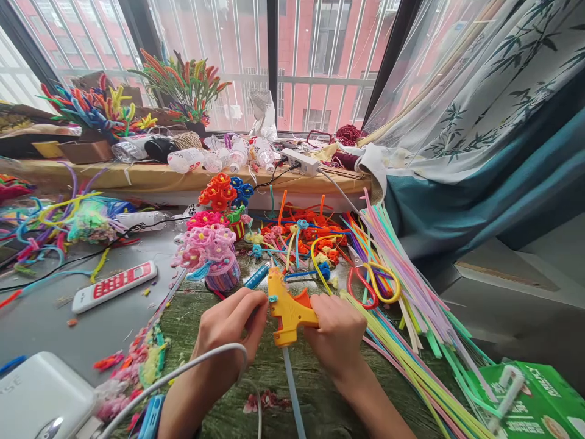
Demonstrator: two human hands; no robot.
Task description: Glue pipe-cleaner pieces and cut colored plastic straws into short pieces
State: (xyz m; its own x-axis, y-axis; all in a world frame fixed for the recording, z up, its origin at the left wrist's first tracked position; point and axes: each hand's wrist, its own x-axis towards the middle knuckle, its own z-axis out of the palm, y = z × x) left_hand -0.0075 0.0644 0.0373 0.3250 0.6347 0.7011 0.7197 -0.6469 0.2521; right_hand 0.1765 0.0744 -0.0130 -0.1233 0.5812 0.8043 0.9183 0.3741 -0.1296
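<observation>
My right hand (340, 323) is wrapped round the handle end of a yellow hot glue gun (284, 300) with an orange trigger. The gun's nozzle points away from me, and a pale glue stick (293, 390) sticks out of its back. Close against the gun's left side is my left hand (235, 320), its fingers pinched together. A tiny blue bit (273, 299) shows at those fingertips, though what they hold is mostly hidden. Just beyond lie a blue pen-like tool (257, 276) and a striped pot (223, 276) of pink pipe-cleaner flowers (205, 247).
Red-and-yellow-handled scissors (386, 281) lie by a long bundle of pipe cleaners (411, 286) on the right. Orange pipe-cleaner pieces (315, 228) are heaped behind the gun. A white cable (183, 370) arches over my left wrist. At left are a remote (114, 286) and a white device (43, 396).
</observation>
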